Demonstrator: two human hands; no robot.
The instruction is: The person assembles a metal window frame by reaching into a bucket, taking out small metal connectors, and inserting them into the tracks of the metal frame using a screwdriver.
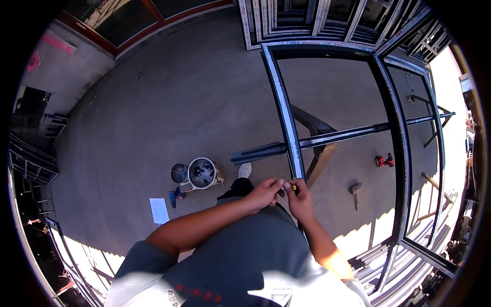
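- hands together in front of the torso, fingertips almost meeting: right hand (302,202) curled around a yellow-and-black item (295,188), mostly hidden by the fingers.
- left hand (265,195), just beside it: fingers drawn in, tips gathered at a small pale piece (283,189); whether they grip or merely steady this piece cannot be told.
- position of the work: both small objects lie between the hands, near the side bar of the large dark frame (289,122), which runs away ahead of the right hand; contact with the bar cannot be made out.
- recommended handling: the right hand probably serves best as the firm holder, the left fingertips making the fine adjustments with light pressure.
- steadiness: elbows close to the body would likely limit tremor; a small piece could easily slip and drop.
- sight line: fingertips are best spread slightly, since they cover much of the piece.
- surroundings: mallet (356,189) and red power tool (381,161) to the right of the right hand; bucket (201,159) and blue power tool (173,197) to the left of the left hand, well apart from the work.
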